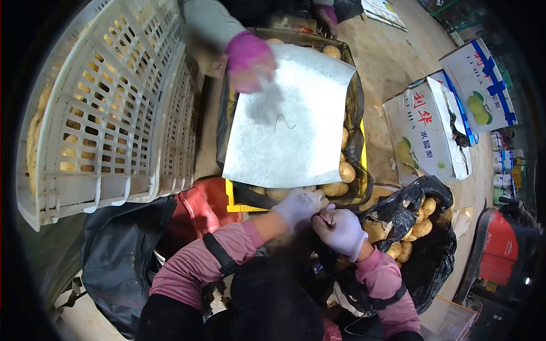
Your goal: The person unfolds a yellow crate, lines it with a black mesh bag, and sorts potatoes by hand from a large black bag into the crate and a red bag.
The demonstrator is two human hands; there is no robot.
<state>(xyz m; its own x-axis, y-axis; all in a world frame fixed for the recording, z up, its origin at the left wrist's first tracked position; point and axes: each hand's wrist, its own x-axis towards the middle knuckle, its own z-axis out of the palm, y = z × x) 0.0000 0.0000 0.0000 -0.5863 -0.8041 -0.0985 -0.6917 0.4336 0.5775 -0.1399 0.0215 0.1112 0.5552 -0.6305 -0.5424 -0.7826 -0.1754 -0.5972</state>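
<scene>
White sheet over tan produce in a yellow crate

Far left, a slatted white basket holds more produce. Next, another person's purple-gloved hand blurs over the sheet. The crate, lined in black, stands mid-view. By its near edge, the left hand sits just beside the right hand, fingers of both curled narrow; I cannot tell whether they hold anything. Rightward, an open black bag contains produce, near printed boxes.
</scene>
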